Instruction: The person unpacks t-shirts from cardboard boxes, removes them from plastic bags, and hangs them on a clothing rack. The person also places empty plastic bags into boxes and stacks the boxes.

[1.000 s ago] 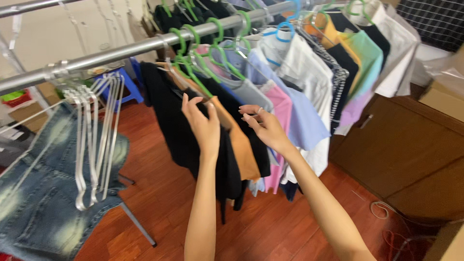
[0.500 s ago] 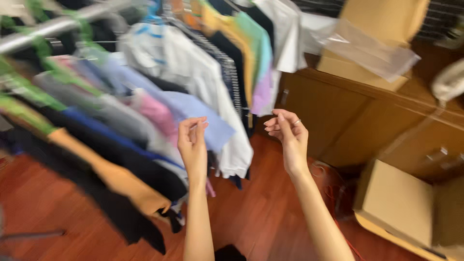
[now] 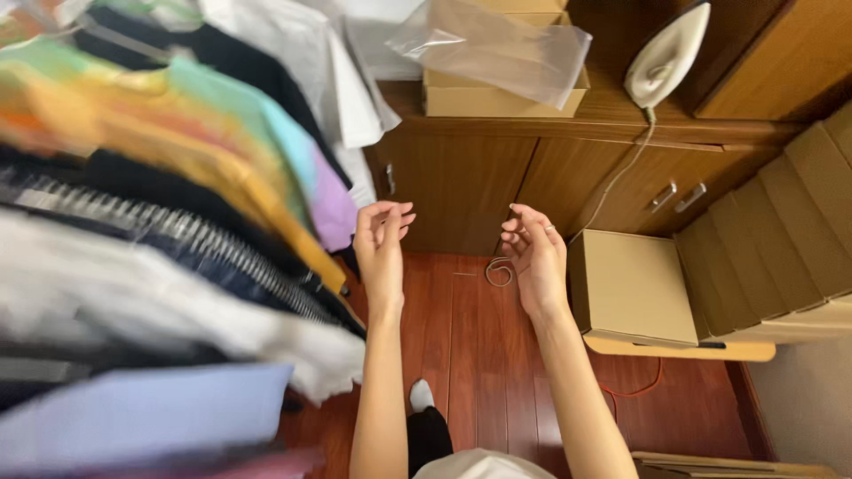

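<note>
1. Hanging clothes (image 3: 177, 231) fill the left half of the view, blurred: black, orange, mint-green, lilac, white, striped and pale-blue garments packed side by side. They are the things nearest the left hand.
2. Left hand (image 3: 382, 244) is raised in mid-air just to the right of the clothes, palm turned inward, fingers loosely curled and partly open; it holds nothing and touches no garment.
3. Right hand (image 3: 535, 257) is raised beside it at about the same height, the two apart with a gap between them. Its fingers are likewise half curled and spread, and it grips nothing. A ring shows on one finger.
4. Wooden floor (image 3: 479, 355) lies below both forearms; a small loop of wire (image 3: 499, 271) rests on it, seen between the two hands.
5. Cardboard box (image 3: 632, 288) sits just right of the right hand, in front of stacked boxes (image 3: 781, 239) by the right edge of the floor.
6. Wooden cabinet (image 3: 461, 186) stands behind the hands. On its top rest a flat carton (image 3: 497, 93) under a clear plastic bag (image 3: 497, 49) and a white iron (image 3: 667, 55), whose cord (image 3: 621, 177) hangs down the cabinet front.
7. One socked foot (image 3: 422, 395) shows on the floor between the forearms.
</note>
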